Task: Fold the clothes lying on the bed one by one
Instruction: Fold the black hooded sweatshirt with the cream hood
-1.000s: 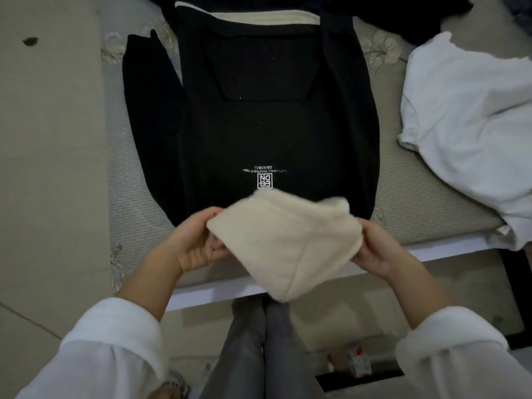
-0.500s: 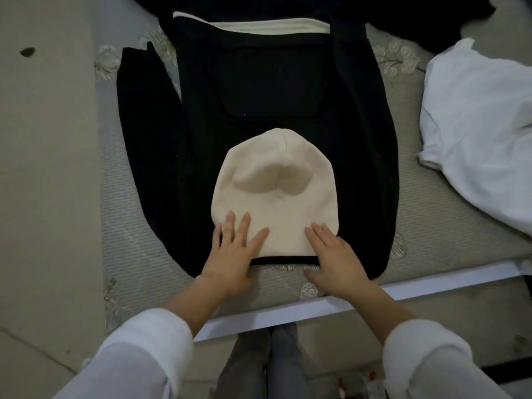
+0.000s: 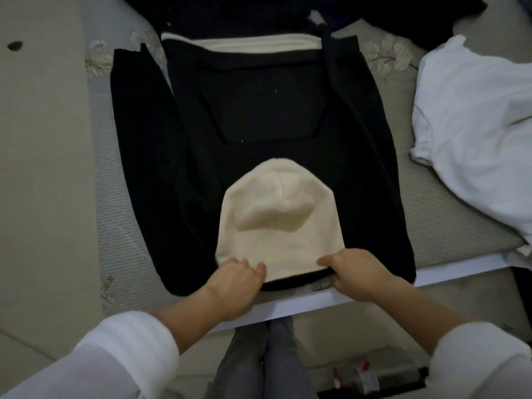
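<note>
A cream knit beanie (image 3: 276,226) lies flat, its crown pointing away from me, on a folded black garment (image 3: 259,125) spread over the bed. My left hand (image 3: 233,286) pinches the beanie's brim at its near-left corner with curled fingers. At the near-right corner my right hand (image 3: 359,275) grips the brim the same way. A cream strip of another folded piece (image 3: 239,44) shows at the black garment's far edge.
A crumpled white garment (image 3: 475,125) lies on the right of the grey mattress (image 3: 115,211). Dark clothes (image 3: 288,12) are heaped at the far side. The white bed frame edge (image 3: 316,300) runs just below my hands, my legs behind it. Bare floor lies to the left.
One second ago I held the beanie in the air; then it lay on the black garment under flat hands. Now both hands have slid to the brim and curled onto it.
</note>
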A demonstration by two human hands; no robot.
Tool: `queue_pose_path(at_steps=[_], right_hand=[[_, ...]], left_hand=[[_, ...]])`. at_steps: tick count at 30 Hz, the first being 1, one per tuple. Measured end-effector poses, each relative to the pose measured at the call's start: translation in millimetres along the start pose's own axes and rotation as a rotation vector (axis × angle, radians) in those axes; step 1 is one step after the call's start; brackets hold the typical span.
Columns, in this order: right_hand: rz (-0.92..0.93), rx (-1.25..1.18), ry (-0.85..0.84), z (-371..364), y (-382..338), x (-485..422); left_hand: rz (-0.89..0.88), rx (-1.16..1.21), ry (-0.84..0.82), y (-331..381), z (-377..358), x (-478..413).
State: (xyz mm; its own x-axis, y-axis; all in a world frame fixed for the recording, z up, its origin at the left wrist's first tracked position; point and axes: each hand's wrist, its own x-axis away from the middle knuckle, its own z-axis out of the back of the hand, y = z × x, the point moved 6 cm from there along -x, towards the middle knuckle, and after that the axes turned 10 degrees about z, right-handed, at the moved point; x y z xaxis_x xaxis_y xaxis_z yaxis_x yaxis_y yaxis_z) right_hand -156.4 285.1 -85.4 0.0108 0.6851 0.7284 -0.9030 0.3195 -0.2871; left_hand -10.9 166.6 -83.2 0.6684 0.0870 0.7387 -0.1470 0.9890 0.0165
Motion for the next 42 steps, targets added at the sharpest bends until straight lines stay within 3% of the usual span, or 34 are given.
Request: queue_pose_path(at_steps=[2,4,8,10,13,16,21,23,25,28,30,32,34,36,37,40,42], right_hand=[[0.006,-0.111,-0.102,-12.9,0.2,9.6],[-0.034,-0.233,-0.055,-15.5,3.4,14.9],[-0.126,-0.389,0.543,21.4,9.3,14.1],[-0.177,-0.383,0.738,38.7,12.3,7.9],[-0.258,-0.411,0.726,54.6,21.2,-19.4],[-0.211,-0.475,0.623,64.8,29.3,-45.6],[-0.02,-1.187,0.58,92.5,34.4,-26.4],[-0.064,-1.211,0.51,97.1,37.7,-27.6],[-0.184,-1.159,0.493,90.7,48.5,-43.0],[-0.401,-1.016,0.614,77.9,67.5,-70.7],[-0.494,-0.942,0.779,74.3,69.5,-76.6],[-0.507,-0.883,0.991,77.3,55.2,-66.6],[-0.402,-0.631,1.198,84.7,32.1,-50.0],[-0.277,-0.392,1.197,76.6,17.7,-50.2],[-0.26,-0.352,1.114,67.7,19.0,-56.6],[-0.245,-0.257,0.691,42.9,35.0,-83.7],[-0.192,-0.17,0.496,36.0,42.4,-93.1]], left_hand=[[0.007,0.206,-0.072,-1.1,-8.7,5.3],[0.027,0.419,-0.016,-10.3,-15.5,8.3],[0.086,0.505,0.627,-35.6,8.9,15.7],[0.196,0.61,0.762,-50.8,22.5,10.8],[0.384,0.839,0.57,-80.6,37.2,-20.5],[0.316,0.971,0.32,-97.2,44.9,-52.1],[0.066,1.524,-0.028,-116.0,61.0,-43.9],[0.101,1.6,-0.091,-124.8,65.4,-43.5],[0.24,1.626,-0.053,-133.5,59.2,-57.7],[0.565,1.495,0.171,-141.0,43.7,-81.2],[0.614,1.262,0.451,-133.9,52.0,-76.6],[0.437,1.012,0.786,-114.3,71.4,-57.5],[0.125,0.697,0.927,-79.5,78.6,-50.4],[-0.065,0.449,0.835,-51.4,65.6,-65.0],[-0.072,0.376,0.75,-45.2,58.5,-76.8],[0.104,0.316,0.55,-50.2,45.3,-102.9],[0.162,0.287,0.429,-49.4,38.6,-113.6]])
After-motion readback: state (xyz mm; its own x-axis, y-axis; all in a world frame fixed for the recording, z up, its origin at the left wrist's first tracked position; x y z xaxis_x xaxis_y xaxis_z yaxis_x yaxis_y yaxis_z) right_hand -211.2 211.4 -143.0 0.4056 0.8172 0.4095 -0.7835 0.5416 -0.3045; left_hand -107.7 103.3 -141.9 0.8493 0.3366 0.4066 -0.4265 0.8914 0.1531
